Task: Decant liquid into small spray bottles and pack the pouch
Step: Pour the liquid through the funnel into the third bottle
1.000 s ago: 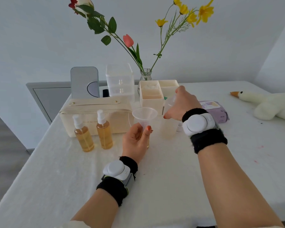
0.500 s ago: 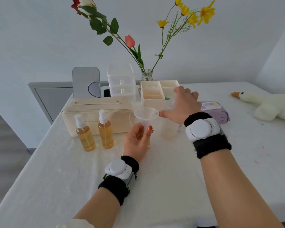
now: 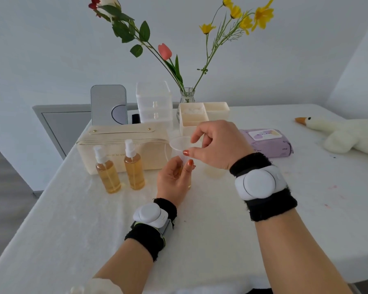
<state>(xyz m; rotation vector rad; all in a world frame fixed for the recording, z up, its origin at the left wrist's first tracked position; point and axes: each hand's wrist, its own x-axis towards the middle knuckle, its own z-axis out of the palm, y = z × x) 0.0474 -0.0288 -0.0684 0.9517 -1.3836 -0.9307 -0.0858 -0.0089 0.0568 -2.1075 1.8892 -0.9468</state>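
Head view: your clear funnel (image 3: 177,145) sits mid-table in front of the cream pouch (image 3: 119,145), its stem wrapped by your curled left hand (image 3: 174,179). Your right hand (image 3: 217,145) pinches its rim. Two amber spray bottles (image 3: 120,168) stand to the left.

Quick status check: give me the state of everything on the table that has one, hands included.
Two spray bottles: capped, upright, full of amber liquid.
Pouch: zipped shut, behind the bottles.
Funnel: upright, touched by both hands.
Left hand: closed around the funnel's stem.
Right hand: pinching the funnel's rim.
Wipes pack: lid closed.
Drawer box: drawers shut.
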